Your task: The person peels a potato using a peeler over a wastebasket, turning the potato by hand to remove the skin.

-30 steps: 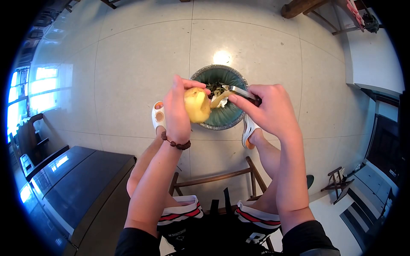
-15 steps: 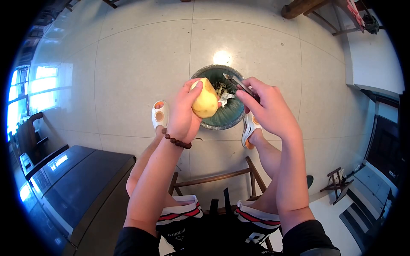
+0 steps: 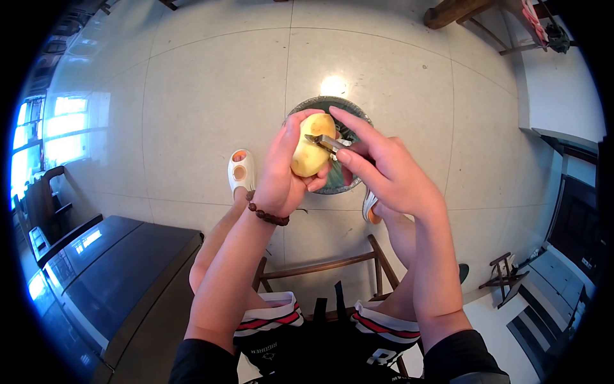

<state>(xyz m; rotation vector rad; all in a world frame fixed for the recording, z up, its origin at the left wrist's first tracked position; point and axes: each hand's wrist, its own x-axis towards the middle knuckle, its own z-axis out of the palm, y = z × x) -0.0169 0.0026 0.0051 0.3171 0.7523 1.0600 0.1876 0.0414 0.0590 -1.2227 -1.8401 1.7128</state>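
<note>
My left hand (image 3: 283, 165) is closed around a pale yellow, peeled potato (image 3: 311, 158) and holds it over the bin. In my right hand (image 3: 390, 168) is a metal peeler (image 3: 330, 144), its head lying against the potato's upper face. The right index finger stretches out towards the potato's far end. Below both hands stands a round bin (image 3: 323, 102) with a green liner; the hands and potato hide most of its inside.
Both feet, in white clogs (image 3: 239, 170), flank the bin on the tiled floor (image 3: 211, 96). A wooden stool rung (image 3: 320, 266) crosses behind it. A dark glossy table (image 3: 121, 275) stands at lower left, and wooden furniture legs (image 3: 457, 14) at upper right.
My right hand has moved left, bringing the peeler from above the bin onto the potato. The potato has turned slightly in my left hand.
</note>
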